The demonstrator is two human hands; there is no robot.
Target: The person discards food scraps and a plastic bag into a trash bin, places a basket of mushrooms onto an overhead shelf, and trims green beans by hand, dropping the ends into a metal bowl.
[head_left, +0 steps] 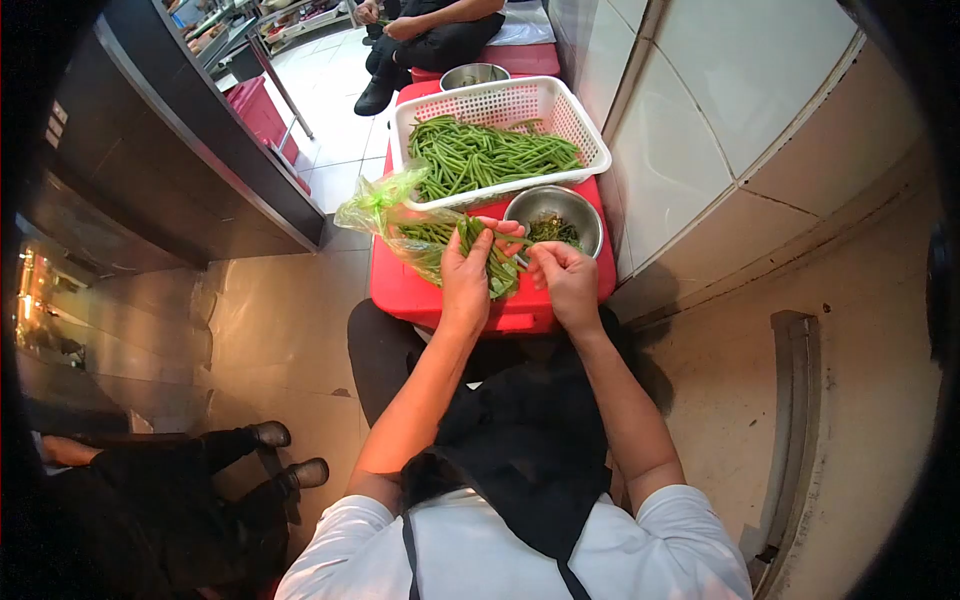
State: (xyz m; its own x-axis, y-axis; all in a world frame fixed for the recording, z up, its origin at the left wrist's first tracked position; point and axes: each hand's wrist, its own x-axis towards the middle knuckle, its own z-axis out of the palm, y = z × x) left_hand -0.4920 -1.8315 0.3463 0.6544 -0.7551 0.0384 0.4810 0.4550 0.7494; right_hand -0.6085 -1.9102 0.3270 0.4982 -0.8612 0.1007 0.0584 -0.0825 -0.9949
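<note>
My left hand holds a few green beans between thumb and fingers, over a clear plastic bag with more beans inside. From it one bean reaches across toward my right hand, whose thumb and forefinger are pinched at the bean's tip. Just beyond the right hand stands a steel bowl with small green trimmings in it. A white perforated basket behind both hands carries a large heap of green beans.
Everything rests on a red box in front of my knees. A second steel bowl is behind the basket. A tiled wall runs close on the right. One person sits at the far end; another person's legs are lower left.
</note>
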